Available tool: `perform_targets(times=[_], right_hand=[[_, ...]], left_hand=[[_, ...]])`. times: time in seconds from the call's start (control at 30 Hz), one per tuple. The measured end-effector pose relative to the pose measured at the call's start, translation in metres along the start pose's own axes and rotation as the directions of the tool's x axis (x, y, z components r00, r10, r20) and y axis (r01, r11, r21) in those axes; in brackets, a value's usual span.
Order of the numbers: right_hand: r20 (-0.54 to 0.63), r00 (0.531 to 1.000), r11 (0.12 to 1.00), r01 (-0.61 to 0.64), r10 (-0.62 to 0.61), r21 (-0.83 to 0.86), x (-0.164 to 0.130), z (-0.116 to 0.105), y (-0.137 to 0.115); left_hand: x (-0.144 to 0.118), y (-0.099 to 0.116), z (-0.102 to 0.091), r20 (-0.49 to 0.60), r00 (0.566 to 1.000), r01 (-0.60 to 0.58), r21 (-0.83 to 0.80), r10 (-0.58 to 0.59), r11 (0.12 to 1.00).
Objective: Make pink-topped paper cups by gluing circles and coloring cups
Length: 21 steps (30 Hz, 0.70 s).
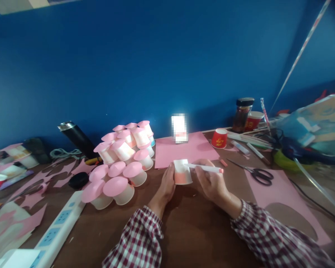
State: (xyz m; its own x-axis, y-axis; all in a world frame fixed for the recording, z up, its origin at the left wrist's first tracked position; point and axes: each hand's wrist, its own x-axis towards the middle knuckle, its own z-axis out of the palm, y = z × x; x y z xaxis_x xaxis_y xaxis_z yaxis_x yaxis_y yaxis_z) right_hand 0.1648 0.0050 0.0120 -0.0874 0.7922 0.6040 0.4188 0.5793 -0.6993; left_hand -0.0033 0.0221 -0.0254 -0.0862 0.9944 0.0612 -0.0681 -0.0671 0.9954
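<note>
My left hand [168,181] is closed around the left side of a paper cup [182,178], white above and orange-pink below, held low over the brown table. In my right hand [212,183] is a white marker [205,168] with a coral end; its tip touches or nearly touches the cup's upper side. Behind the cup lie pink paper sheets [190,150], with a bright, blurred-out object [180,128] standing on them. A small coral cap [223,162] lies to the right of the sheets.
Paper cups with pink paper tops [118,186] cluster at left, beside a power strip [56,227], black bottle [76,137] and paper scraps [41,186]. At right are scissors [261,175], a red cup [219,138], a jar [242,115], a glue gun [304,149] and cut pink paper [284,193].
</note>
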Motion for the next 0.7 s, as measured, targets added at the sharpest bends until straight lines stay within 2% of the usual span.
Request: perform_targets(times=[0.4, 0.7], right_hand=[[-0.001, 1.0, 1.0, 0.007, -0.007, -0.023, 0.0003, 0.0019, 0.002], [0.005, 1.0, 0.999, 0.0, 0.0, -0.044, 0.0006, 0.0016, 0.0013]], left_hand=[[0.0017, -0.0059, 0.0042, -0.012, 0.999, 0.048, -0.085, -0.049, 0.995], [-0.0003, 0.0005, 0.0019, 0.005, 1.0, 0.03, -0.031, -0.03, 0.999]])
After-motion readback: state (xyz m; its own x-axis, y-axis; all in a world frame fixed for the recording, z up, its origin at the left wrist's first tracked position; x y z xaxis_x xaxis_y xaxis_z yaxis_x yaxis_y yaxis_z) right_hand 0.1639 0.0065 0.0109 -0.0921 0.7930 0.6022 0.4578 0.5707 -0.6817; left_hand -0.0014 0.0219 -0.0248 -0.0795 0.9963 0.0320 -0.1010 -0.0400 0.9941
